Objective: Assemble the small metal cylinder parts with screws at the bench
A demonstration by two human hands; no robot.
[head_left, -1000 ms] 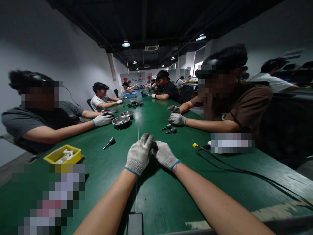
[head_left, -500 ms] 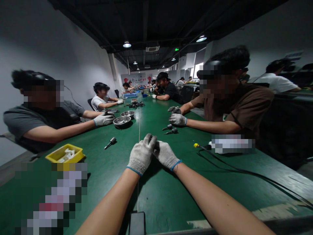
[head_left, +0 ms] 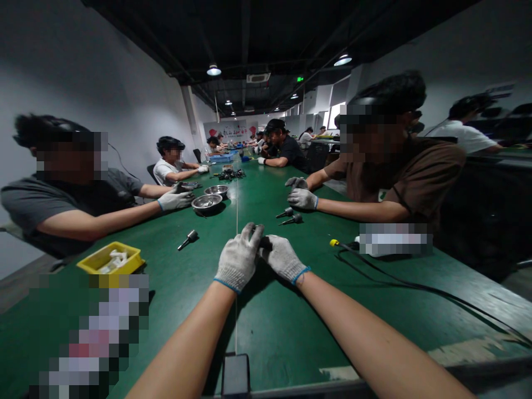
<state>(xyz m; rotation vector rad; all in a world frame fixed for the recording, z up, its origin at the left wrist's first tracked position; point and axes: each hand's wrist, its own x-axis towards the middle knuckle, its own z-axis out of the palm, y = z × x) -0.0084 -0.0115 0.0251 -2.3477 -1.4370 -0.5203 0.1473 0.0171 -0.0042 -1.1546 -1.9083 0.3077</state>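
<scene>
My left hand (head_left: 239,256), in a white knit glove with a blue cuff edge, is over the middle of the green table (head_left: 274,346). Its fingers are bent and meet those of my right hand (head_left: 282,256), gloved the same way. Something small and dark seems to sit between the fingertips, but the gloves hide most of it and its kind does not show. Left of my hands lies a dark cylindrical piece with a thinner metal shaft (head_left: 188,240). Two similar dark pieces, one behind (head_left: 285,213) and one in front (head_left: 291,219), lie beyond my right hand.
A yellow bin (head_left: 135,259) with white pieces stands at left. Two metal bowls, one nearer (head_left: 206,210) and one farther (head_left: 216,191), sit ahead. A black cable (head_left: 382,269) crosses the right side. A dark box (head_left: 236,374) sits at the near edge. Gloved co-workers sit along both sides.
Both hands stay together over the same part of the table. My left fingers have shifted slightly and look a little more spread. The view has tilted slightly.
</scene>
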